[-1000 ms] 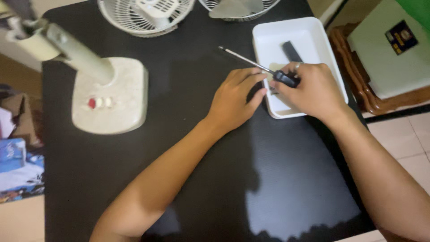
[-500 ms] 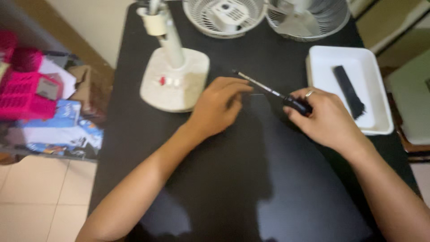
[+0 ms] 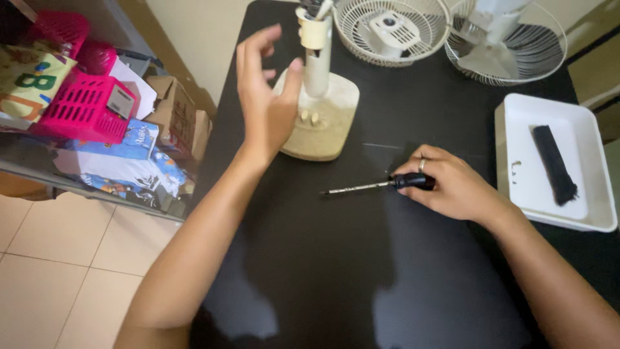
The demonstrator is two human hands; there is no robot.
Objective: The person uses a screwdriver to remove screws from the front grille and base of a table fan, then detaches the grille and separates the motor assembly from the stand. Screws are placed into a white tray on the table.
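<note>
- A black table is filling most of the view, standing on a pale tiled floor, with a low shelf of pink baskets and a cardboard box crowding its left side.
- The right hand is closing its fingers round the black handle of a screwdriver, and the tool is lying nearly flat on the table with its thin shaft pointing left, probably so the tip is kept low and steady.
- The left hand is hovering open above the table, fingers spread and gripping nothing, just beside the upright post of the fan stand, as though lining up with the post.
- The stand's cream base is sitting flat on the table between the two hands, with small buttons facing the person.
- Two round fan grilles are lying at the far edge, side by side, seemingly set out of the way.
- One white tray is sitting at the right, holding one dark flat strip and a few tiny pieces that may be screws, likely kept there so they do not roll off.
- Counted: one screwdriver, one stand, two grilles, one tray.
</note>
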